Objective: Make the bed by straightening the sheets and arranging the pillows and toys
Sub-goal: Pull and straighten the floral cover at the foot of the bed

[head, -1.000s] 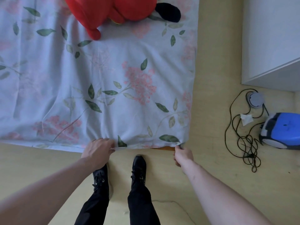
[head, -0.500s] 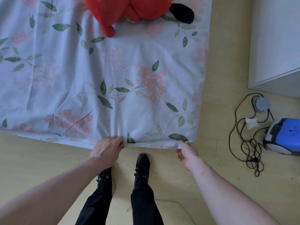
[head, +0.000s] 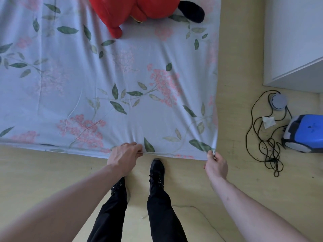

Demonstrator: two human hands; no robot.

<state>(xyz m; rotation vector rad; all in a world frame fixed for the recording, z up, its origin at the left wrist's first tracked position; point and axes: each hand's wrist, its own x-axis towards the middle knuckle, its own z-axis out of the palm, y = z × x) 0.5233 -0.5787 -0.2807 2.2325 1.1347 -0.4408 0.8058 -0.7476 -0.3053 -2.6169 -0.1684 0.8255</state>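
Yellow-tan floor (head: 241, 172), evenly lit, soft daylight. White cabinet (head: 293, 37) at 2 o'clock. Blue vacuum (head: 307, 133) at 3 o'clock, black cord (head: 267, 147) tangled just beside it, grey round plug (head: 278, 102) and crumpled paper (head: 268, 121) near.

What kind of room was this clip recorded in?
Most likely a bedroom at home: a floral bed sheet spread flat, a red plush toy lying on it, and a blue vacuum cleaner with its cord on the yellowish floor.

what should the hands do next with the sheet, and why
Probably pull the sheet edge toward the feet and down. The left hand grips the near hem, the right hand pinches the corner, and faint creases fan up from both grips.
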